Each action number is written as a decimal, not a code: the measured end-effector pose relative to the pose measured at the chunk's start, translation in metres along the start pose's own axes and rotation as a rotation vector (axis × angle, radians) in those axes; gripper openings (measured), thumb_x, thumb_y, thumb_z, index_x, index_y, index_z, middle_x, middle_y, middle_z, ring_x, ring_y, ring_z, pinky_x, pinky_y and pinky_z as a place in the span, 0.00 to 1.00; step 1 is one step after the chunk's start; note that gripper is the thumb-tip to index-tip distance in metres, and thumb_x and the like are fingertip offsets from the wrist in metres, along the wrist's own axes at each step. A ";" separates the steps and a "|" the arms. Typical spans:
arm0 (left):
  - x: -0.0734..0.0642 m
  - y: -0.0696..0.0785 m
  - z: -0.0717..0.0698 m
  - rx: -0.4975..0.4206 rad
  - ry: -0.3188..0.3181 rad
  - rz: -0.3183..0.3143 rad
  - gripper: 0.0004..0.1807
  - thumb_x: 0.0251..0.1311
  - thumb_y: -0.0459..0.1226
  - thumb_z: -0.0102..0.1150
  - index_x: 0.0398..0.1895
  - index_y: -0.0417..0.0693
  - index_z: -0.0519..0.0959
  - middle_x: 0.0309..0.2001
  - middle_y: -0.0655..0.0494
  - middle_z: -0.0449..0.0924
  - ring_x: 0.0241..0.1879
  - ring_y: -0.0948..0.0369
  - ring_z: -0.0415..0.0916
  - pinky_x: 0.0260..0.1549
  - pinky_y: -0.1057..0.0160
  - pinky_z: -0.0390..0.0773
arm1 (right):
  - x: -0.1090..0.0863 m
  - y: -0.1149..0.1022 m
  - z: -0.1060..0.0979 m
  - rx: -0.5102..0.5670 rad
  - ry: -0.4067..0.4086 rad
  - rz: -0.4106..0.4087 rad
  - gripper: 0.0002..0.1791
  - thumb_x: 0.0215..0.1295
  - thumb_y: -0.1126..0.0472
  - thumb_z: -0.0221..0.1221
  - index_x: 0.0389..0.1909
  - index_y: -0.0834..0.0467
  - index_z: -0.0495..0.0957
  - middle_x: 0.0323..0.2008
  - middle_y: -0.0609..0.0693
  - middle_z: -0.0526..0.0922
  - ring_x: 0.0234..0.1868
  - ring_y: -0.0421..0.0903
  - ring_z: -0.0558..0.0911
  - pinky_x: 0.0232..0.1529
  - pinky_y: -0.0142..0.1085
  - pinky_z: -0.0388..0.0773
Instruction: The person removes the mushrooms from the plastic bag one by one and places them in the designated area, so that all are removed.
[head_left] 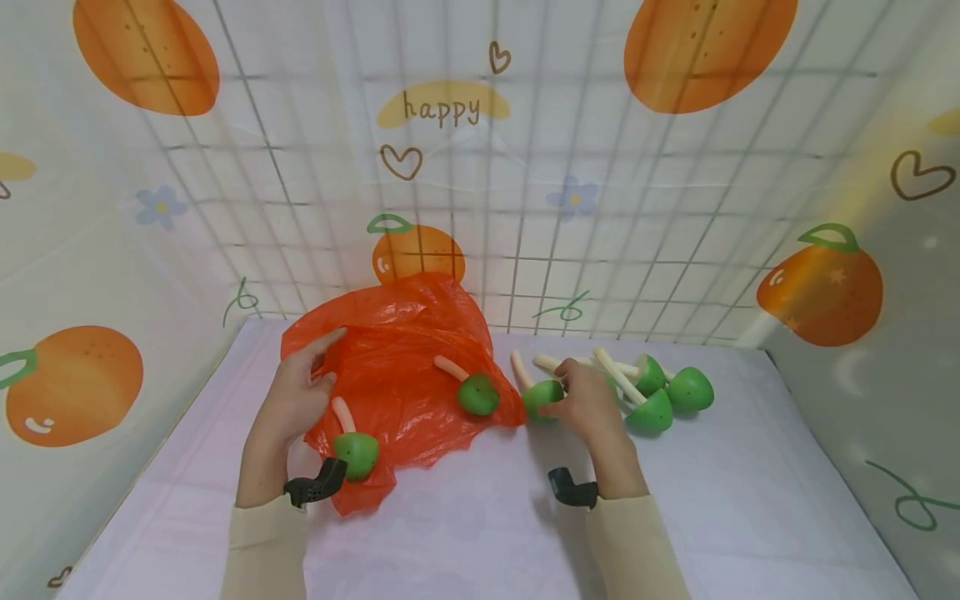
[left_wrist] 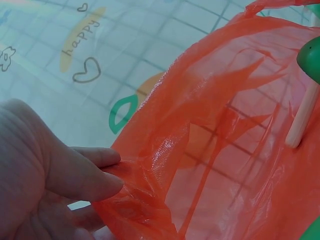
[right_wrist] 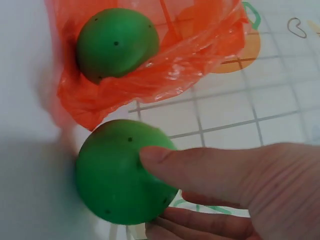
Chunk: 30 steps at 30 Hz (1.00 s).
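A thin red plastic bag point(head_left: 408, 333) lies spread on the left half of the table. Its edge is pinched between thumb and fingers of my left hand point(left_wrist: 55, 175). Two toy mushrooms with green caps and pale stems lie on or in the bag: one mushroom point(head_left: 477, 395) on its right side, another mushroom point(head_left: 357, 454) by its lower left. Just right of the bag, my right hand point(head_left: 596, 408) grips a green-capped mushroom point(right_wrist: 125, 172) by its cap, thumb on top and fingers beneath. The cap has small dark dots.
Several more green mushrooms point(head_left: 690, 389) lie heaped right of my right hand, stems crossing. The table point(head_left: 465, 533) has a pale cover. A printed curtain point(head_left: 525, 250) over a wire grid rises behind, and similar walls stand at both sides.
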<state>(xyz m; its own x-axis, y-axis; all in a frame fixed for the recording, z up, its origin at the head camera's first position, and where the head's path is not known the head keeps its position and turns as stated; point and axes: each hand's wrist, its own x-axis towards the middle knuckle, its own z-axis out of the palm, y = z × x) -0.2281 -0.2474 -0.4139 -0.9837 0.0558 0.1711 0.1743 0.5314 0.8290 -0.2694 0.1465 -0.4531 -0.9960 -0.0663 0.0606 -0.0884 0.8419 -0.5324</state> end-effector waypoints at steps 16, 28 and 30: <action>-0.001 0.001 0.000 0.007 0.000 0.001 0.36 0.71 0.21 0.49 0.81 0.47 0.65 0.77 0.40 0.65 0.75 0.38 0.63 0.67 0.39 0.71 | -0.020 -0.027 -0.036 0.150 0.157 -0.051 0.26 0.62 0.60 0.73 0.57 0.68 0.79 0.55 0.68 0.84 0.56 0.65 0.84 0.59 0.57 0.81; -0.001 0.000 0.000 0.000 -0.003 0.008 0.36 0.71 0.21 0.49 0.81 0.47 0.65 0.77 0.40 0.66 0.74 0.38 0.64 0.67 0.39 0.72 | -0.037 -0.071 -0.029 0.373 0.263 -0.188 0.26 0.59 0.63 0.76 0.57 0.66 0.82 0.53 0.62 0.87 0.57 0.60 0.86 0.58 0.51 0.83; 0.000 0.000 0.000 -0.001 -0.004 0.010 0.36 0.71 0.21 0.49 0.81 0.47 0.65 0.77 0.40 0.66 0.74 0.38 0.64 0.67 0.39 0.72 | -0.039 -0.080 -0.024 0.372 0.275 -0.227 0.27 0.58 0.63 0.77 0.57 0.66 0.82 0.54 0.61 0.87 0.56 0.59 0.86 0.57 0.51 0.84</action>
<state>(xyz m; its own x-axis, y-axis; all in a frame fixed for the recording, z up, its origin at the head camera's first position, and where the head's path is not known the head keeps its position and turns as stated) -0.2278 -0.2476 -0.4138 -0.9820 0.0644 0.1773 0.1842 0.5297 0.8279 -0.2228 0.0952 -0.3925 -0.9145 -0.0405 0.4026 -0.3517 0.5717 -0.7412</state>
